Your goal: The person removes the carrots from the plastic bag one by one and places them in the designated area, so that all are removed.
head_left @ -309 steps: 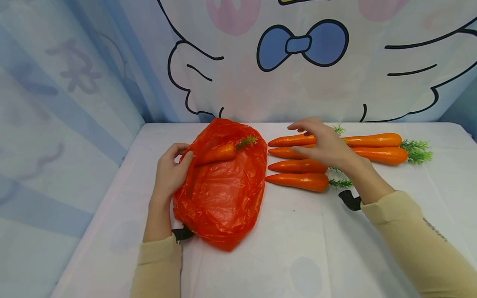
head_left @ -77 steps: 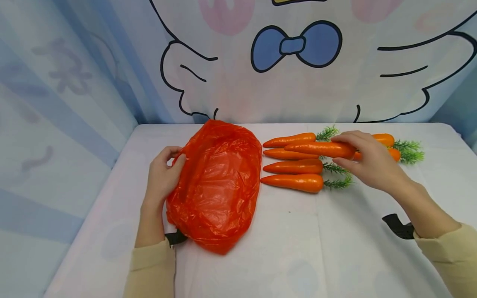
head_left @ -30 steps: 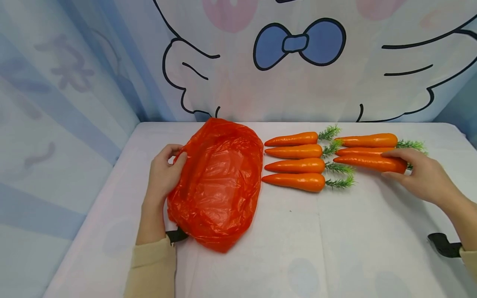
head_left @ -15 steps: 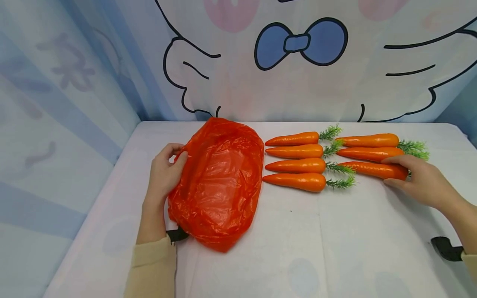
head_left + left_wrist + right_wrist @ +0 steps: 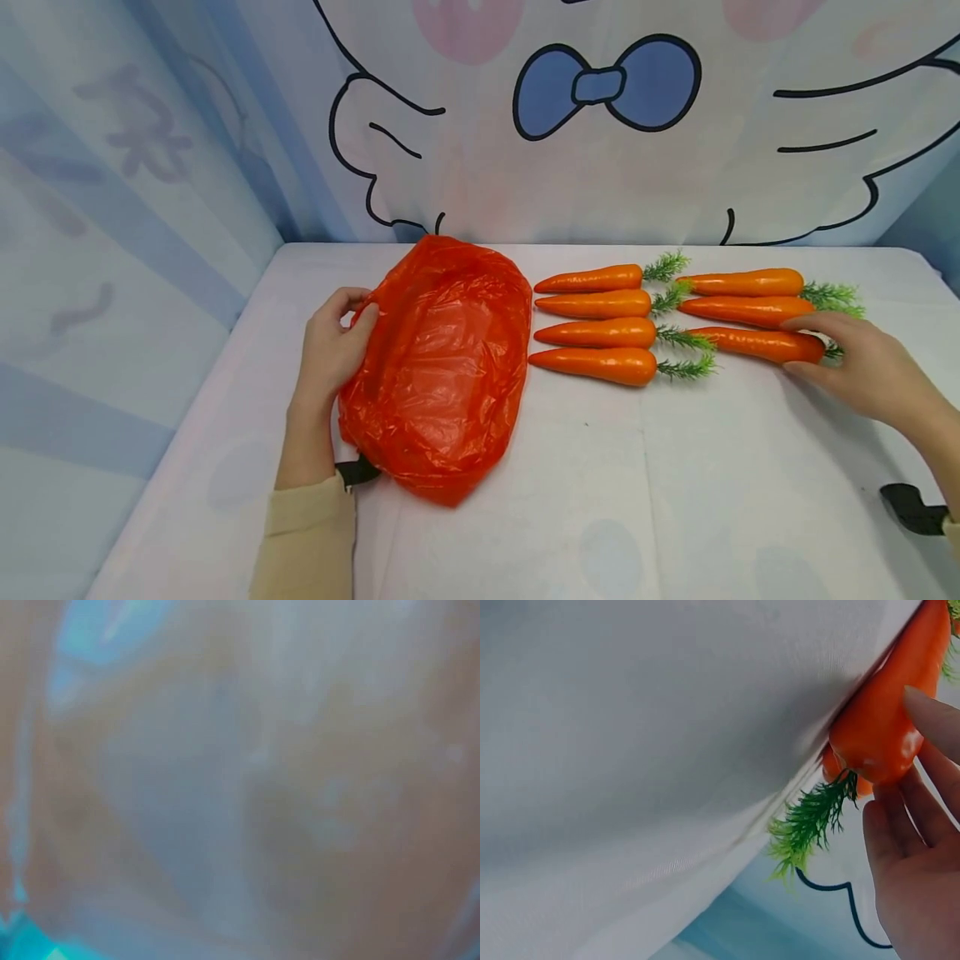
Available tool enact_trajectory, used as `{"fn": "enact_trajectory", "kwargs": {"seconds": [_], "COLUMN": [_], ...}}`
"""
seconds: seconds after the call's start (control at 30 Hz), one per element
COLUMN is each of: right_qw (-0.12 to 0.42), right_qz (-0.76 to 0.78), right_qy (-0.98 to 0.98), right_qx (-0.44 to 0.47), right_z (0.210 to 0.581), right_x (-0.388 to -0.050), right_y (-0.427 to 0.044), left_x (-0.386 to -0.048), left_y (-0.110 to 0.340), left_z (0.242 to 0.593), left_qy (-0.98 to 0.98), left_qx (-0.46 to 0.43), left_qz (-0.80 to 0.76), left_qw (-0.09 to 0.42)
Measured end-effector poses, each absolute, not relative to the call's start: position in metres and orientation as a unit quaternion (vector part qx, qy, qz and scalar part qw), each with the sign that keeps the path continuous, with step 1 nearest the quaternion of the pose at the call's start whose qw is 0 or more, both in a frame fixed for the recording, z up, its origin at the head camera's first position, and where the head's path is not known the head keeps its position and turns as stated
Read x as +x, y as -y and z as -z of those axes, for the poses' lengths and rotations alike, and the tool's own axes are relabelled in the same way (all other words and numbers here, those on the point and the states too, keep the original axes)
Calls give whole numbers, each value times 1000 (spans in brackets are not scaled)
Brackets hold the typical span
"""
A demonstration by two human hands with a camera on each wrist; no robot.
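In the head view a red plastic bag (image 5: 450,375) lies spread on the table. My left hand (image 5: 330,346) pinches its left edge between thumb and fingers. At the right, my right hand (image 5: 862,358) has its fingers and thumb on either side of the thick end of a carrot (image 5: 750,342), which lies on the cloth. The right wrist view shows that carrot (image 5: 885,712) with its green top (image 5: 810,821), the thumb against one side and fingers behind. The left wrist view is too blurred to make out the hand.
Two carrots (image 5: 746,312) lie beyond the held one. A column of several carrots (image 5: 596,333), tips toward the bag, sits between it and them. White cloth covers the table (image 5: 585,500); a printed curtain (image 5: 600,183) hangs behind and another at left.
A carrot seen in the bag earlier no longer shows there. My right hand carried a carrot rightward, laid it below two others, then edged slightly right. My left hand stayed on the bag.
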State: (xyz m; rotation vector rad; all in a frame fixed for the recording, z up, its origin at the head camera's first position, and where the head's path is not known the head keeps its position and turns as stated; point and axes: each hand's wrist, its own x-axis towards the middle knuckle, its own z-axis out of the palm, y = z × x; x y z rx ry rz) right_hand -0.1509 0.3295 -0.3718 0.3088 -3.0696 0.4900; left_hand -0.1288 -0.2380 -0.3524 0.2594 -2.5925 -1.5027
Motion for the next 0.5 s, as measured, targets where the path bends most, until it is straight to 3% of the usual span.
{"fn": "enact_trajectory", "kwargs": {"seconds": [0.5], "right_qw": [25], "right_qz": [-158], "right_qy": [982], "right_qx": [96], "right_z": [374], "right_x": [-151], "right_y": [-334], "left_x": [-129], "left_y": [237], "left_z": [352], "left_qy": [859], "left_qx": [88], "left_qz": [501], "left_qw": [65]}}
